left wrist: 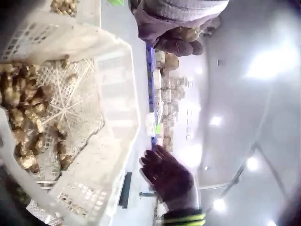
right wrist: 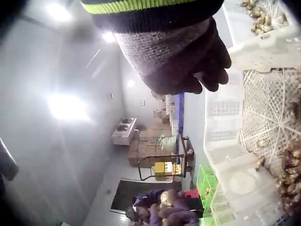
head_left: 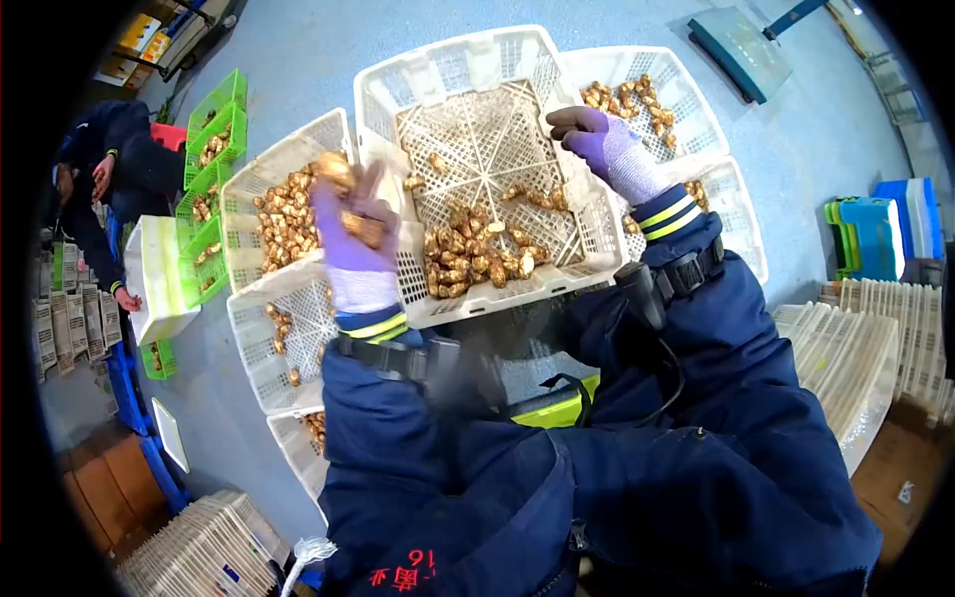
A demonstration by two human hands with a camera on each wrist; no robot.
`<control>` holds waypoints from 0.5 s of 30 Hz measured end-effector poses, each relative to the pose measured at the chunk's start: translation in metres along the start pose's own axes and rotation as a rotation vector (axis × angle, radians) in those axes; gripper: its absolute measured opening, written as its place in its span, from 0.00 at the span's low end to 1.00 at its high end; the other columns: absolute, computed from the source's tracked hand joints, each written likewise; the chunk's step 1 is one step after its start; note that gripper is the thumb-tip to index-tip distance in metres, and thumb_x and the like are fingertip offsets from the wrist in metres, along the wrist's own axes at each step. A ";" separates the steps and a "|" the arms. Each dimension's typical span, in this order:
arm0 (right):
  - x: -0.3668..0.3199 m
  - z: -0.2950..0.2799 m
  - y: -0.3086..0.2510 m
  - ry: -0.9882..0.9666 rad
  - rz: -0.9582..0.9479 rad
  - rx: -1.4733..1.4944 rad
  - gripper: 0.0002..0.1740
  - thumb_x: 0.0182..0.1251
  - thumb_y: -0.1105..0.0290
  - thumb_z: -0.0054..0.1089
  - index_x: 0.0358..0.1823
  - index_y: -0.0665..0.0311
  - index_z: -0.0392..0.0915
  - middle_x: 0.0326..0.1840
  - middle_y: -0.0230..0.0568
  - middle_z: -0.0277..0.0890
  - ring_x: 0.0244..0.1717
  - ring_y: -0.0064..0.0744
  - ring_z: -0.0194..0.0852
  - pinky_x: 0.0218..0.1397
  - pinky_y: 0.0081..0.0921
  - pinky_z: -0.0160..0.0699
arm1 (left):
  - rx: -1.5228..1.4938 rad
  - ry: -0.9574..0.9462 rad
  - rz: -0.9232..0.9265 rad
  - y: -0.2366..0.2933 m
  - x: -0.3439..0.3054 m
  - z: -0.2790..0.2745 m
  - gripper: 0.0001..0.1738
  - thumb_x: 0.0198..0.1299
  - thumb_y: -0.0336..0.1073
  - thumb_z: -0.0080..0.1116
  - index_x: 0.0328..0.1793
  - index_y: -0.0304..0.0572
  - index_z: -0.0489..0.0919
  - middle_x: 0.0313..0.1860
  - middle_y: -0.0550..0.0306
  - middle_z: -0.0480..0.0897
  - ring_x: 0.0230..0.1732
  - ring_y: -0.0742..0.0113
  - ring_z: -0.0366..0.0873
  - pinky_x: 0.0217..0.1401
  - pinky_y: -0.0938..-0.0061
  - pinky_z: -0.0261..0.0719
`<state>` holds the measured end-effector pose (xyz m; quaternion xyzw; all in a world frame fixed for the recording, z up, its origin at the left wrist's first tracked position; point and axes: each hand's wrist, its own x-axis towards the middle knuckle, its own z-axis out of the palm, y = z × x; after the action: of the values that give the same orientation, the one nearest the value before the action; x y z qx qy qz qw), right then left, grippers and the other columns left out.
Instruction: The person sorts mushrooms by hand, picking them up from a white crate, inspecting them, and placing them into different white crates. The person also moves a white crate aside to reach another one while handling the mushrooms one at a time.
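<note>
In the head view my gloved left hand (head_left: 360, 224), blurred, holds brown knobbly pieces over the left edge of the large white crate (head_left: 463, 310). The left wrist view shows its fingers curled round a brown piece (left wrist: 189, 33). My gloved right hand (head_left: 597, 141) is over the crate's right side, fingers loosely bent and nothing seen in them; the left wrist view shows this right hand (left wrist: 170, 181) with fingers apart. A pile of brown pieces (head_left: 463, 249) lies in the crate's near part, with a few scattered farther back.
White crates with more brown pieces flank the large crate: left (head_left: 239, 234), lower left (head_left: 261, 363) and right (head_left: 701, 104). Green baskets (head_left: 239, 95) stand farther left, near another person (head_left: 119, 159). Stacked white crates (head_left: 846, 348) are at right, a platform scale (head_left: 741, 50) at upper right.
</note>
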<state>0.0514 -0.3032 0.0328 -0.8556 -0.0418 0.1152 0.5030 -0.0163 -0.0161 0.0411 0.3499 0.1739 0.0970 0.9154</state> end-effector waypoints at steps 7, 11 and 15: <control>0.027 0.051 0.034 -0.364 0.030 -0.729 0.20 0.58 0.68 0.51 0.53 0.61 0.79 0.45 0.55 0.81 0.49 0.50 0.80 0.54 0.40 0.76 | 0.506 -0.429 0.151 -0.012 -0.007 -0.027 0.24 0.65 0.28 0.49 0.69 0.41 0.69 0.55 0.43 0.78 0.30 0.76 0.73 0.31 0.82 0.75; 0.073 0.102 0.076 -0.620 0.158 -1.122 0.20 0.55 0.65 0.54 0.47 0.64 0.82 0.50 0.51 0.81 0.52 0.47 0.80 0.54 0.39 0.78 | 0.545 -0.340 0.307 0.003 -0.009 -0.026 0.22 0.69 0.33 0.45 0.68 0.39 0.69 0.50 0.40 0.79 0.28 0.72 0.76 0.28 0.80 0.76; 0.087 0.136 0.094 -0.671 0.342 -1.305 0.19 0.60 0.64 0.54 0.49 0.63 0.82 0.55 0.44 0.80 0.57 0.45 0.78 0.55 0.42 0.77 | 0.551 -0.255 0.195 0.025 -0.006 -0.037 0.22 0.70 0.33 0.44 0.68 0.36 0.67 0.51 0.41 0.79 0.34 0.70 0.79 0.35 0.77 0.79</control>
<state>0.0992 -0.2169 -0.1263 -0.8934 -0.1193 0.3981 -0.1707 -0.0380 0.0230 0.0338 0.6092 0.0432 0.0889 0.7868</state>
